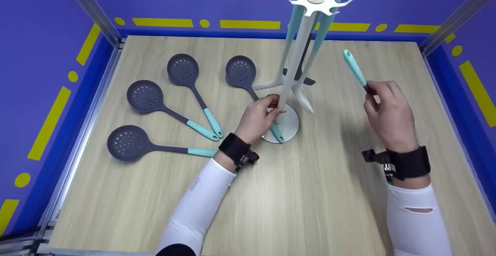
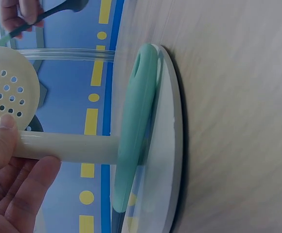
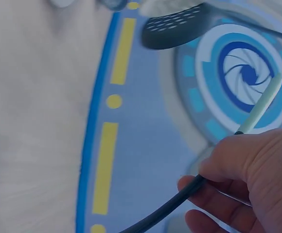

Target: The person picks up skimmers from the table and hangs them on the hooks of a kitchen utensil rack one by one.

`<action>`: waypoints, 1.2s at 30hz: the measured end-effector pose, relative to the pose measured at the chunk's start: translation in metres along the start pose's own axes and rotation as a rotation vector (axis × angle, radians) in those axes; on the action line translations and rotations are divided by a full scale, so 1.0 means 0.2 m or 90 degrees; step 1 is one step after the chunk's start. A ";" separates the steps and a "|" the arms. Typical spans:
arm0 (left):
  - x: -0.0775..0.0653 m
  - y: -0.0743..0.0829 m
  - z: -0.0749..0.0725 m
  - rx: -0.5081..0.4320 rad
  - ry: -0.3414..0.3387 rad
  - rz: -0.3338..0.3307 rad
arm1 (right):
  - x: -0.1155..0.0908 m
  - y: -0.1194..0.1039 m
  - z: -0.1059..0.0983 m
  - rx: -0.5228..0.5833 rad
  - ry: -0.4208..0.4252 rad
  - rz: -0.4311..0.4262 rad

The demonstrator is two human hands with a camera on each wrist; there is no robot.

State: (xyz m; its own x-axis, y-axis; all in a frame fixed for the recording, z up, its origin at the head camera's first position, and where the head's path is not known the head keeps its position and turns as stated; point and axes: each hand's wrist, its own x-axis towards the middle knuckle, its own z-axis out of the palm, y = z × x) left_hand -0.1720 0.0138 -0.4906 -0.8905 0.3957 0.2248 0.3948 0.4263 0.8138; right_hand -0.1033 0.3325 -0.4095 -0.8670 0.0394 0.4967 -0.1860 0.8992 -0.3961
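Note:
My left hand (image 1: 257,118) holds the white pole (image 1: 296,58) of a utensil rack low down, thumb and fingers around it. Across the rack's round base (image 1: 290,122) lies the mint handle (image 2: 137,126) of a dark skimmer (image 1: 241,72). On the right, my right hand (image 1: 391,112) pinches the dark shaft (image 3: 167,208) of a utensil, its mint handle (image 1: 354,67) pointing up and away. The hand hides this utensil's head in the head view. Mint-handled utensils hang from the rack's white hooked top (image 1: 316,0), one with a pale perforated head (image 2: 7,92).
To the left on the wooden table (image 1: 310,209) lie three more dark skimmers with mint handles: a near one (image 1: 128,143), a middle one (image 1: 145,96) and a far one (image 1: 183,69). Blue walls (image 1: 248,10) with yellow marks enclose the back and sides.

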 end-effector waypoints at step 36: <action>0.00 0.00 0.00 0.012 0.007 0.002 | 0.13 -0.57 -0.11 0.235 0.238 -0.044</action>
State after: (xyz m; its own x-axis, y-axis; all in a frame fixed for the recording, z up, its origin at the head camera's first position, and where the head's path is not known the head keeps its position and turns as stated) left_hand -0.1731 0.0135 -0.4910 -0.8917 0.3877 0.2334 0.4017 0.4407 0.8027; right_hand -0.0934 0.2404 -0.3345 -0.6352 0.1989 0.7463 -0.4455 0.6950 -0.5644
